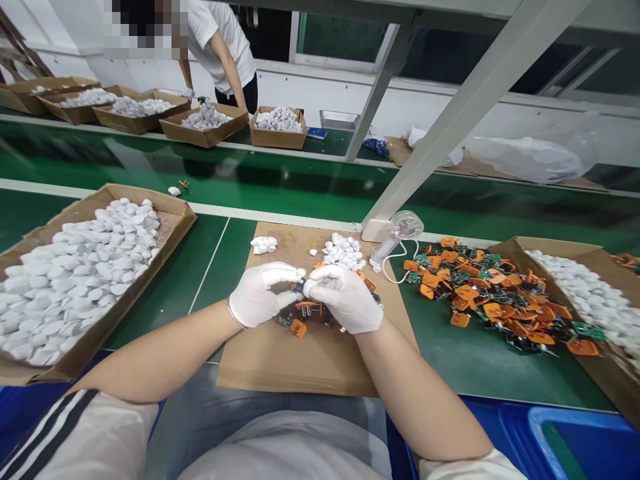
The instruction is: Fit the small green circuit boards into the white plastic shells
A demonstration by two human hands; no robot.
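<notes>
My left hand (pixel 257 295) and my right hand (pixel 346 299), both in white gloves, meet over a brown cardboard sheet (pixel 270 363). The fingers of each are closed in a pinch. Between the fingertips a small dark bluish part shows, mostly hidden by the gloves, so its kind is unclear. Beneath the hands lie several orange-and-black assemblies with metal prongs, among them an orange piece (pixel 299 328). Just beyond them is a heap of small white plastic shells (pixel 343 251). A separate white cluster (pixel 263 245) sits farther left on the cardboard.
To the left stands a cardboard tray (pixel 173 223) full of white shells. On the right are piled orange pieces with green circuit boards (pixel 493 293), beside another shell-filled box (pixel 555 243). A small clear fan (pixel 406 227) stands near a slanted post (pixel 465 100). Across the line, a person (pixel 227 57) leans over boxes.
</notes>
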